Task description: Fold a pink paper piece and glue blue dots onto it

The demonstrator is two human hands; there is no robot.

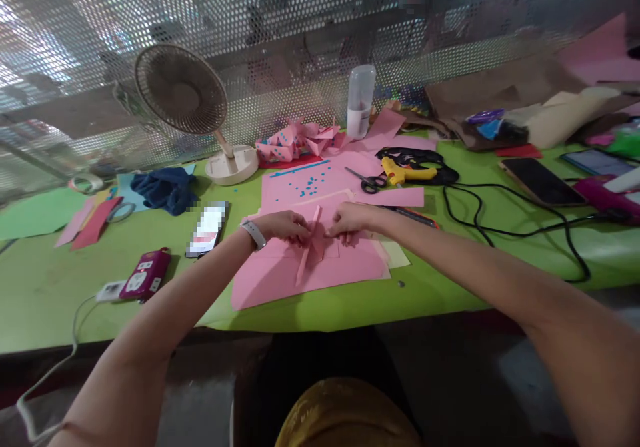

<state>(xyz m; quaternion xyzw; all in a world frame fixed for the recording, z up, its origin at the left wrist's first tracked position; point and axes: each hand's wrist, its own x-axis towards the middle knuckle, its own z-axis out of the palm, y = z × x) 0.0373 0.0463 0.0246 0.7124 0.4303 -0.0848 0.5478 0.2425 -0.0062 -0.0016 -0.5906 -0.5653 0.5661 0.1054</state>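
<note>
- Atop the large flat pink paper sheet (260, 283), pinched a narrow, creased pink paper piece (303, 265) in the left hand (287, 225).
- Had the right hand (351, 218) curled beside it; could not tell whether gripping.
- Saw blue-dotted folded pink paper shapes (283, 147) piled beyond the sheet, apparently finished.
- Judged the piece part-folded, with no dots visible.
- Noticed small blue dots (309, 189) scattered beyond the sheet, seemingly unused.

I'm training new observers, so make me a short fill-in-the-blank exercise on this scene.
1. The scissors lie beside a glue gun coloured ____.
2. The white band is on the person's ____ wrist.
3. Between the left hand and right hand is a paper strip coloured ____.

Missing words: yellow; left; pink.
</note>
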